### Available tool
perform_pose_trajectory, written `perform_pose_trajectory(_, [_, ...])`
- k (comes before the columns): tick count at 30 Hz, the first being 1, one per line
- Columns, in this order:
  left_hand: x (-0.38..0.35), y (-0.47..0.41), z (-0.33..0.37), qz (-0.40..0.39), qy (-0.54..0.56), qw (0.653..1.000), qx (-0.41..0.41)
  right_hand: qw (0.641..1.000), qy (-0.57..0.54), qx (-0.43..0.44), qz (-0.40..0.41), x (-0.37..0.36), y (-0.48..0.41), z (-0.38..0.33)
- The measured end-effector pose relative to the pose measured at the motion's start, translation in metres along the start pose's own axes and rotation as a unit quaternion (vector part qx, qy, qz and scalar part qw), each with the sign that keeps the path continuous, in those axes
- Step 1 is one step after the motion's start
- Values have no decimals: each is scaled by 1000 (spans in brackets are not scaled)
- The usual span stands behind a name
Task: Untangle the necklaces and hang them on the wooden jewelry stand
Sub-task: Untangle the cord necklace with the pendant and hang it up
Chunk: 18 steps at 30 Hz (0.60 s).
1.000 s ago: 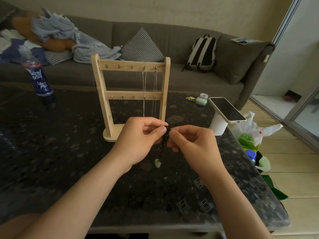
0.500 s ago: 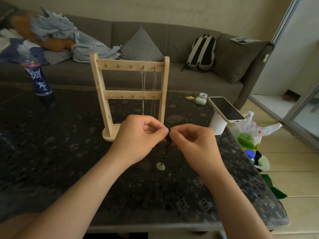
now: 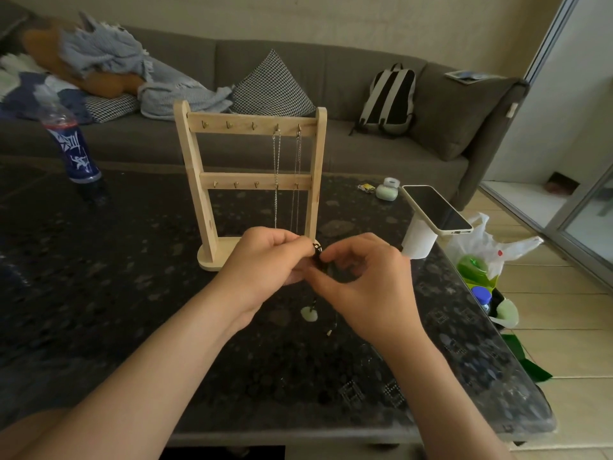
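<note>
Together, hands (image 3: 262,262) (image 3: 368,282) pinch dark necklace (image 3: 317,252) between them

One head-worn wide-angle view looks forward and down, close over the table (image 3: 99,293).

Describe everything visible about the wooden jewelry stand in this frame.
The wooden jewelry stand is pale, bare-looking wood: two uprights on a rounded base, two crossbars, each with five small metal hooks. It stands upright on the dark table. Two thin chains hang from the top bar's two rightmost hooks; the others look bare.
</note>
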<state>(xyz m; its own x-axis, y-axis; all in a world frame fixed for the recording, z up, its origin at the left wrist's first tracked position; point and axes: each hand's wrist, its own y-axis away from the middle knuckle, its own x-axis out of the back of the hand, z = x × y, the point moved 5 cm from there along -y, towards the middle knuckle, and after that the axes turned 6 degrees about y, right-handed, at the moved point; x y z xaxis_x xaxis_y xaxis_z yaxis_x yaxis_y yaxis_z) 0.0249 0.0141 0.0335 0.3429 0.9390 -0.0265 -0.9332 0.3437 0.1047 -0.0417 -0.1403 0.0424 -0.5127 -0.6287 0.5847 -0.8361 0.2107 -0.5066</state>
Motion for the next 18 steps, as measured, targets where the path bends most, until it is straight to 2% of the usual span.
perform_pose_trajectory(2, [-1, -1, -1, -20, 15, 999, 22, 999, 30, 17, 22, 0, -1, 0])
perform_pose_trajectory(5, [-2, -1, -2, -45, 33, 997, 48, 998, 42, 38, 14, -1, -2, 0])
perform_pose_trajectory(12, [-2, 1, -4, -58, 27, 992, 107, 993, 87, 78, 15, 6, -1, -5])
perform_pose_trajectory(14, [0, 2, -1, -45, 35, 993, 99, 992, 91, 79, 24, 9, -2, -4])
perform_pose_trajectory(18, [3, 2, 4, -6, 22, 999, 26, 996, 66, 50, 30, 9, -1, -1])
